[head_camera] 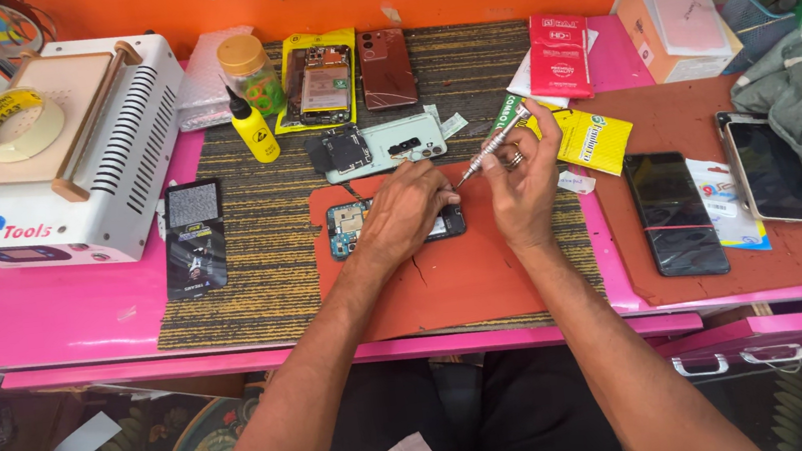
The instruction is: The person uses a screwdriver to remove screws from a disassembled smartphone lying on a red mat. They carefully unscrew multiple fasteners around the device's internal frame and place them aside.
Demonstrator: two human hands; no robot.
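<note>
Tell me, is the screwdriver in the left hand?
No, the right hand holds the screwdriver, while the left hand presses on the opened phone.

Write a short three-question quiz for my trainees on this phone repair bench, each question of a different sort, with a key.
1. True or false: the left hand rests on the opened phone lying on the orange mat.
2. Which tool does the right hand hold?
A. tweezers
B. a slim metal screwdriver
C. a brush
3. Fill in: the roll of tape sits on top of the white ____ at the far left of the bench.

Key
1. True
2. B; its tip points down toward the opened phone, at the fingers of the left hand.
3. machine
</note>
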